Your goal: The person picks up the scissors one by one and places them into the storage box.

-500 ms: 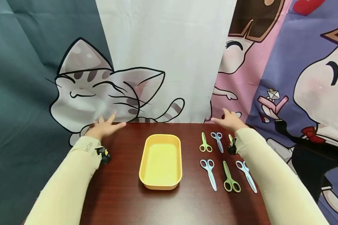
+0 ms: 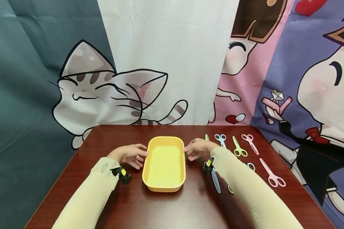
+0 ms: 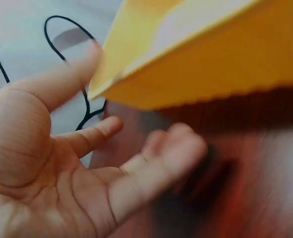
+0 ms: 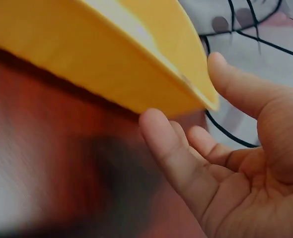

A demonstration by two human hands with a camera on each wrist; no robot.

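A yellow plastic tray (image 2: pixel 164 165) with rounded corners sits on the table, holding nothing. At its left side is my left hand (image 2: pixel 129 155), thumb at the rim and the other fingers spread loosely below it. My right hand (image 2: pixel 199 149) mirrors this on the right side, its thumb tip right at the rim. Both wrist views show the thumb apart from the relaxed fingers, beside the tray wall (image 3: pixel 211 64). In the right wrist view, the forefinger tip (image 4: pixel 154 119) overlaps the tray's lower edge. Neither hand is curled round the tray.
Several scissors lie right of the tray on the dark red table (image 2: pixel 166 210): pink scissors (image 2: pixel 273 175), another pink pair (image 2: pixel 250 143), green scissors (image 2: pixel 239 149) and blue scissors (image 2: pixel 216 182). My right arm partly hides some. A printed cloth (image 2: pixel 166 38) hangs behind the table.
Both hands have come down and inward from the table's far edge to the two sides of the tray. The pink scissors formerly behind the right arm now show. The tray stays put.
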